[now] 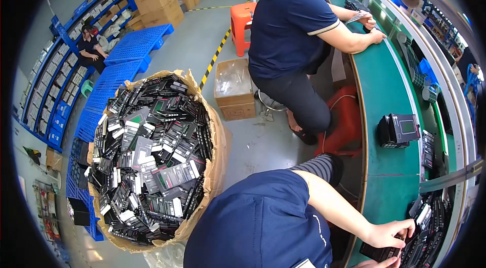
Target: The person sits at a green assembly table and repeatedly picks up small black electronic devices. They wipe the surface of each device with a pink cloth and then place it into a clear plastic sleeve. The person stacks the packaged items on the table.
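Note:
At the lower right, my left hand (389, 233) reaches in from my navy sleeve, its fingers bent over the top and end of a small black box (378, 252). Just below it, cut off by the picture's lower edge, my right hand (380, 264) holds the near side of the same box. The box's lower part is hidden by my hands. Right beside them lies a pile of black boxes (428, 222) with white labels. Farther up the green bench (387, 164) stands a stack of similar black boxes (398, 130).
A large carton (216, 159) heaped with black boxes (152, 156) stands left of me. A co-worker (291, 30) sits farther along the bench, hands over it. Red stools (242, 24), a small carton (234, 88), blue pallets (124, 55) and shelving lie beyond. A metal rail (450, 177) crosses the bench.

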Demonstrator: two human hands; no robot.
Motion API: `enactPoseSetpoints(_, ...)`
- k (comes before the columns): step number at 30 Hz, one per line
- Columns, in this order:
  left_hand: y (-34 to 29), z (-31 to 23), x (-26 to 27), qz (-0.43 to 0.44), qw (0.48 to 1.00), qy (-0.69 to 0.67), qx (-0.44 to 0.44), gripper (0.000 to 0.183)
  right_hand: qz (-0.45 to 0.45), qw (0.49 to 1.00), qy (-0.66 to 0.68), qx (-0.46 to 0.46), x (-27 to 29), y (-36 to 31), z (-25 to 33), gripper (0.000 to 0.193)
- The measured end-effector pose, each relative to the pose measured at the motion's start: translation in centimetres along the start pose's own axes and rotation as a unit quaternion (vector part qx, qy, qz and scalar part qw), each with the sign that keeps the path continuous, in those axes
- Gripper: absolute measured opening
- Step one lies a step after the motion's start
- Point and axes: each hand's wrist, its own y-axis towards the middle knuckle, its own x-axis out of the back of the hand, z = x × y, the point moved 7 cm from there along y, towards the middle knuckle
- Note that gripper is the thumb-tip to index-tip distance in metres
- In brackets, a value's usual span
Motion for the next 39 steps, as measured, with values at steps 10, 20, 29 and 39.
enactPoseSetpoints(10, -1.1, -1.1, 0.6, -0.013, 0.973, 0.166, -0.163, 0.027, -0.02, 0.988, -0.085, 0.131, 1.1, -2.2, -1.6, 0.034)
enactPoseSetpoints(20, -1.5, 1.9, 3.2, -0.111, 0.965, 0.231, -0.061, 0.044, 0.019, 0.947, -0.083, 0.309, -1.8, -4.9, 3.4, 0.033)
enactPoseSetpoints(29, 2.1, -7.0, 6.1, 0.049, 0.96, 0.269, 0.06, 0.055, 0.194, 0.964, -0.092, 0.158, -4.7, -4.6, 1.3, 0.033)
enactPoseSetpoints(39, 12.9, -9.3, 17.9, -0.112, 0.814, 0.565, 0.072, 0.034, 0.386, 0.898, -0.202, 0.051, -6.0, -5.4, -1.9, 0.015)
